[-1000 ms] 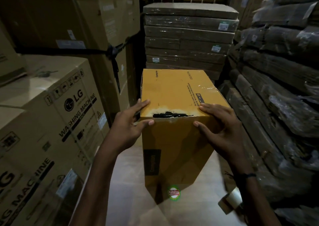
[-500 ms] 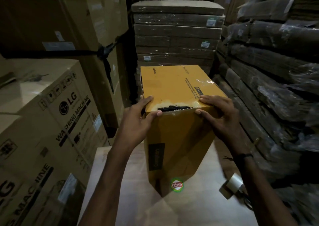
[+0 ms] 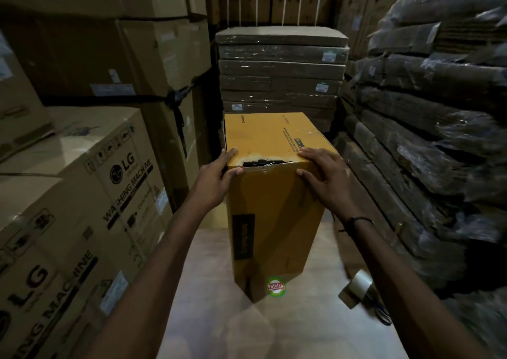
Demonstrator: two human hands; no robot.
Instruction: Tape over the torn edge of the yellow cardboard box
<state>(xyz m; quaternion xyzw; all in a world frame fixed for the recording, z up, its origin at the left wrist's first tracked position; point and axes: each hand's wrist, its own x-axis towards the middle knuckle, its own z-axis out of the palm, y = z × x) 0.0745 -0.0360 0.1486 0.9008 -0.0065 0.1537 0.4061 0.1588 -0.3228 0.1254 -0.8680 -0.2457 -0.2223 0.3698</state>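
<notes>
On the floor between the stacks stands the yellow box (image 3: pixel 270 207); with your left hand (image 3: pixel 216 179) and right hand (image 3: pixel 323 179) clasping its top corners, steady it before taping the tear (image 3: pixel 264 163).

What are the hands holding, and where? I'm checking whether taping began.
Both the left hand and right hand hold the yellow cardboard box at its top near corners.

Dim warm light from above me, brightest on the yellow box (image 3: pixel 270 136) top and pale floor (image 3: pixel 288 328), stacks (image 3: pixel 428 128) at my right sunk in shadow and motion-blurred, wide-angle bending at the edges, glare off plastic wrap.
</notes>
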